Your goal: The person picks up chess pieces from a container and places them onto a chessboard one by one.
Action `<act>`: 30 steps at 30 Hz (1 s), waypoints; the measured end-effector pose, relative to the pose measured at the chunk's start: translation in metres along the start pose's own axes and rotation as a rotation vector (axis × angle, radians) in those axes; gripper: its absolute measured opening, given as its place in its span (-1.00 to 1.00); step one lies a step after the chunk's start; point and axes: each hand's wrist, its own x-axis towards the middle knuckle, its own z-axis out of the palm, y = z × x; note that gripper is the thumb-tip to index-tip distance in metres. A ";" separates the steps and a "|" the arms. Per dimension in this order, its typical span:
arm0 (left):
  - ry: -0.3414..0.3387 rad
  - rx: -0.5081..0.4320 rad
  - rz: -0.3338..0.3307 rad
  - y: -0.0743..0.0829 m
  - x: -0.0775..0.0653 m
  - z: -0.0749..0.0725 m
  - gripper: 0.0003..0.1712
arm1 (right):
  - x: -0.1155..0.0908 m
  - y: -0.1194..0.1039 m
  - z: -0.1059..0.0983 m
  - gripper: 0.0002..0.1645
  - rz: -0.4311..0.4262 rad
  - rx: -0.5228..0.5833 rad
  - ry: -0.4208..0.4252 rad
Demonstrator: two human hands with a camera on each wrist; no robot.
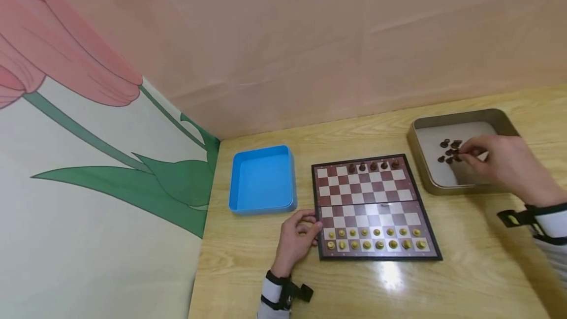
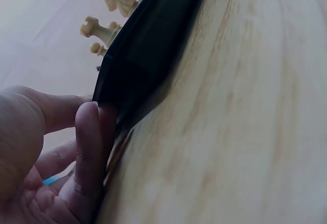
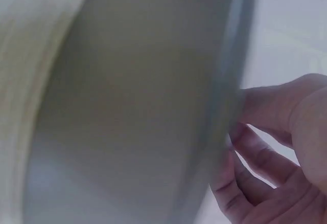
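My right hand (image 1: 500, 161) reaches into a metal tin (image 1: 436, 132), thumb and fingertips pinching a dark chess piece (image 1: 457, 157) beside several other dark pieces (image 1: 445, 143). In the right wrist view the tin's wall (image 3: 133, 91) hides those fingertips. The open chessboard (image 1: 350, 198) lies left of the tin. Its left edge is pinched between the thumb and fingers of my left hand (image 1: 294, 238), close up in the left wrist view against the black side (image 2: 148, 45). Two rows of light pieces (image 1: 379, 245) stand along the near side; several dark pieces (image 1: 374, 166) stand along the far edge, toward the right.
A blue square tray (image 1: 266, 178) sits left of the board, behind my left hand. Everything rests on a wood-grain table (image 1: 239, 260). A peach cloth backdrop (image 1: 288, 63) rises behind, and a flower-printed panel (image 1: 110, 186) stands along the left side.
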 end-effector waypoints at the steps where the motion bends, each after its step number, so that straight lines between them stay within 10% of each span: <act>1: 0.001 0.000 0.007 -0.001 0.001 0.000 -0.62 | 0.002 -0.002 -0.003 -0.80 -0.010 -0.001 0.015; 17: 0.018 -0.019 0.078 -0.009 0.001 -0.003 -0.64 | 0.044 -0.087 -0.018 -0.68 -0.169 0.102 0.065; 30: 0.049 -0.027 0.102 -0.015 0.000 0.005 -0.65 | 0.076 -0.149 0.009 -0.77 -0.226 0.210 -0.118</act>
